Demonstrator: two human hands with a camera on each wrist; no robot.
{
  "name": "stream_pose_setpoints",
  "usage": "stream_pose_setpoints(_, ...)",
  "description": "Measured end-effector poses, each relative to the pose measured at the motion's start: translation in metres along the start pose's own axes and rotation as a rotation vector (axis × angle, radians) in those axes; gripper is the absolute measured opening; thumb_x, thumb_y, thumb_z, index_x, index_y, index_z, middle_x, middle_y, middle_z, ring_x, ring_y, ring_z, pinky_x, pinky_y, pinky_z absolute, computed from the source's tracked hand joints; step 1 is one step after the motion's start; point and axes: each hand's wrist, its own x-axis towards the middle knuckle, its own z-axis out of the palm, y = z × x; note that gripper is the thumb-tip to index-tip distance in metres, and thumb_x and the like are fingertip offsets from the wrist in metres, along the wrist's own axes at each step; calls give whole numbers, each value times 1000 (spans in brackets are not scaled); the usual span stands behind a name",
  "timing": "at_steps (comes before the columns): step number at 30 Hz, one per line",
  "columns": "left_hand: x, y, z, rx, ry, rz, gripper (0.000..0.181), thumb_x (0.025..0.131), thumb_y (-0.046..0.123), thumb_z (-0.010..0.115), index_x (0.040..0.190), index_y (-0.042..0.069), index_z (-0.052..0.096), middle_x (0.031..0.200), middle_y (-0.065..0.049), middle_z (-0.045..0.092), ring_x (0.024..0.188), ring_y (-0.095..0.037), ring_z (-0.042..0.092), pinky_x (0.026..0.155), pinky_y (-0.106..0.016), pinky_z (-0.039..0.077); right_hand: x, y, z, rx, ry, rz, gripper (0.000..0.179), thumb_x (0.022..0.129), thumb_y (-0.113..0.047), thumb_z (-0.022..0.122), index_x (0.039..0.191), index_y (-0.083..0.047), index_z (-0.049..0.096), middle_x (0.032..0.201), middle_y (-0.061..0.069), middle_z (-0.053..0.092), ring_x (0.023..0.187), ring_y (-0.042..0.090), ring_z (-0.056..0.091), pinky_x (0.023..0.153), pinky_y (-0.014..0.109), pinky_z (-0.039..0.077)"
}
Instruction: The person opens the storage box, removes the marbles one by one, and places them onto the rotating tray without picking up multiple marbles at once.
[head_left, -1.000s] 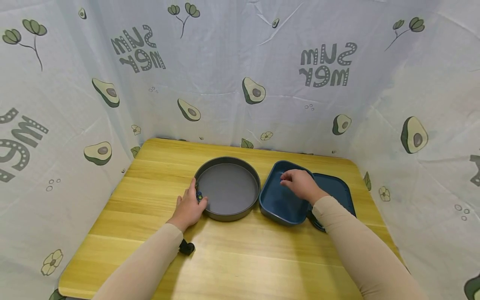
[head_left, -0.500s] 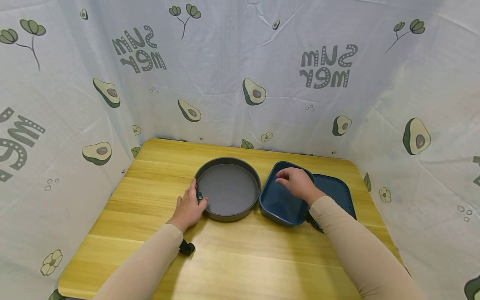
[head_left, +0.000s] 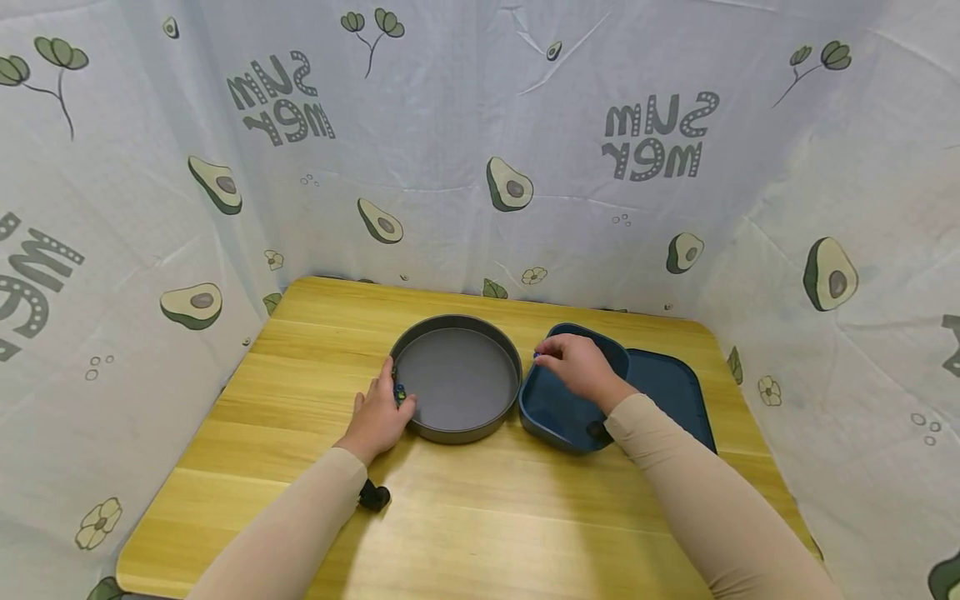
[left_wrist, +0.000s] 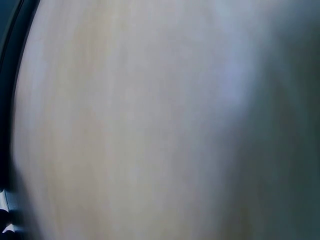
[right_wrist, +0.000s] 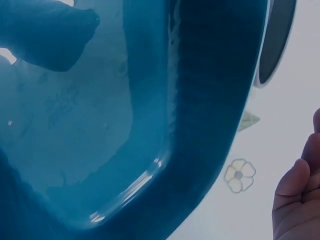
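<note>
My left hand rests at the left side of a round dark grey pan, its index finger and thumb touching the rim. Small blue and green pieces show just inside the rim between that finger and thumb. My right hand is over the left part of a deep blue rectangular container. Between its thumb and fingertips it pinches a tiny blue piece, mostly covered by the fingers. In the right wrist view, the container's glossy inside fills much of the frame, and the right hand appears at the edge.
A flat blue lid-like tray lies right of the container. Both vessels stand side by side on a wooden table. Behind hangs a white curtain with avocado prints. A black wrist-worn piece sits beside my left wrist.
My right hand has moved left across the blue container, toward the round pan, and the tiny blue piece now shows at its fingertips. My left hand has stayed at the pan.
</note>
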Motion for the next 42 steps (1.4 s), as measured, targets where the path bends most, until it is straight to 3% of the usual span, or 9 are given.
stream_pose_setpoints(9,-1,-2,0,3,1,9,92,106,44,54,171,17,-5,172,-24,27,160,-44,26,126,-74,2,2,-15,13,32,-6,15,24,105,-23,67,120,-8,77,119,10,75,104,26,69,92,45,60)
stream_pose_setpoints(24,-2,-4,-2,15,5,20,92,106,44,55,171,16,-4,170,-25,30,158,-44,29,126,-74,4,3,-38,29,68,-32,-28,24,104,-21,68,121,-6,77,110,7,75,86,18,61,79,35,56)
stream_pose_setpoints(36,-3,-7,-4,13,-3,22,92,106,43,54,171,16,-5,171,-24,27,160,-43,26,126,-73,3,2,-53,44,96,-39,-89,24,102,-19,70,121,-5,77,111,6,75,92,18,65,85,37,59)
stream_pose_setpoints(42,-3,-7,-3,2,2,29,92,106,43,55,171,15,-4,170,-25,28,159,-44,28,126,-74,3,3,-61,50,120,-59,-78,25,103,-19,69,122,-6,76,112,6,74,94,18,66,85,38,59)
